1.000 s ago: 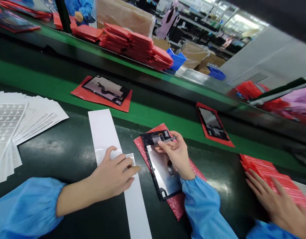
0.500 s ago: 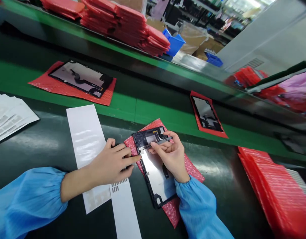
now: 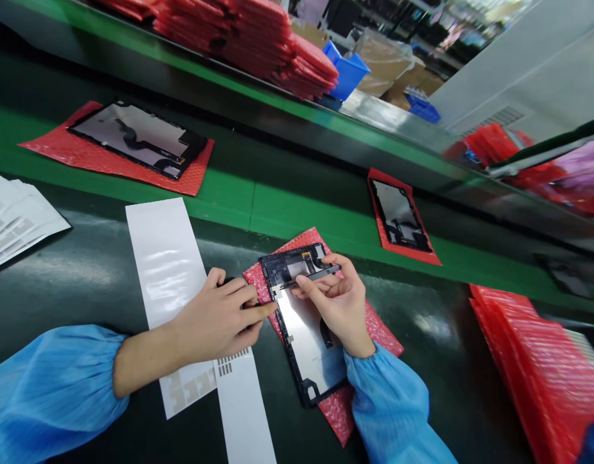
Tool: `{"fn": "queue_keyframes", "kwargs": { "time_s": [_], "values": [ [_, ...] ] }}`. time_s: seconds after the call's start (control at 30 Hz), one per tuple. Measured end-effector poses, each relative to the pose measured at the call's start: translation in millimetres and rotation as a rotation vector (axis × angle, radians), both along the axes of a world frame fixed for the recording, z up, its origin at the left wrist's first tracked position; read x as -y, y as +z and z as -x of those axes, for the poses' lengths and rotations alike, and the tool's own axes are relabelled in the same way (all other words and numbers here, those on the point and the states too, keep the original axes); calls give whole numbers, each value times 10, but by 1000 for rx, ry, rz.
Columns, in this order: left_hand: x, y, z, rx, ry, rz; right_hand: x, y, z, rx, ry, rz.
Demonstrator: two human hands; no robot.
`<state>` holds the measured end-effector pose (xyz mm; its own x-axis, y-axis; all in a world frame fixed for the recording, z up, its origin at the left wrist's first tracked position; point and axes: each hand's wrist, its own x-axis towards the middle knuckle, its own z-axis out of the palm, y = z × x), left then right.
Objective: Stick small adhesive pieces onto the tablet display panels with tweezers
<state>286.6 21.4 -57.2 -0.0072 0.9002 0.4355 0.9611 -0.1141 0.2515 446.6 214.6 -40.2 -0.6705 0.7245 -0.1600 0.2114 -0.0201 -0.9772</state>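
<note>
Dark bench (image 3: 417, 399): fanned sheets (image 3: 30, 212), 2 white strips (image 3: 166, 251), red pouch (image 3: 338, 415), stacked red pouches (image 3: 538, 361)

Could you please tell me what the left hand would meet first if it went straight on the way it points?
The left hand would probably meet the dark-framed panel first, at its left edge; depth makes contact unclear.

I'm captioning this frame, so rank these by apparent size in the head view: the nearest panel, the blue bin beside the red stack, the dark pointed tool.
1. Nearest panel
2. Blue bin, though farther away, so true size is unsure
3. Dark pointed tool
</note>
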Motion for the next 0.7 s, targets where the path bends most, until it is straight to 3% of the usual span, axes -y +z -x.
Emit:
{"fn": "queue_keyframes", "kwargs": {
  "time_s": [0.33, 0.57, 0.7],
  "values": [
    [-4, -34, -9, 32, -3, -8, -11, -20, -7, -16, 11, -10],
    [22, 36, -11, 66, 13, -25, -13, -37, -27, -34, 21, -16],
    [28, 44, -12, 40, 0, 40, -16, -39, -20, -44, 27, -9]
  ]
}}
